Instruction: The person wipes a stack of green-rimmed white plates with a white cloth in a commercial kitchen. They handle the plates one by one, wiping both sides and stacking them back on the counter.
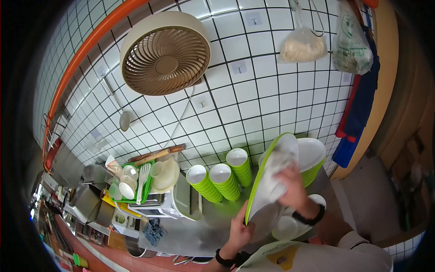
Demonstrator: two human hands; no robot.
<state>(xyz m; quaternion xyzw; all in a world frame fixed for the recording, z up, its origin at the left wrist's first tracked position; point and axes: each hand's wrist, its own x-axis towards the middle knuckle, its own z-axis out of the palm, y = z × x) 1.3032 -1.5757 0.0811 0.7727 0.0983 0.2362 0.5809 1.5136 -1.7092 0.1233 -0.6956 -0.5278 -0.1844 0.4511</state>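
Observation:
My left hand grips the lower edge of a large white dish with a bright green outside, which is tilted up on its side. Inside the dish, my right hand presses a white cloth; both are blurred. Behind it stands a stack of similar white-and-green dishes. Left of the dish are three stacks of small green cups or bowls with white insides. Below my right wrist lie whitish, partly see-through containers, partly hidden by my arm.
A fan is fixed to the tiled wall above the steel counter. On the left, a green tray holds cups and a slotted spatula. A blue rag lies near the counter's edge. Plastic bags hang at the upper right.

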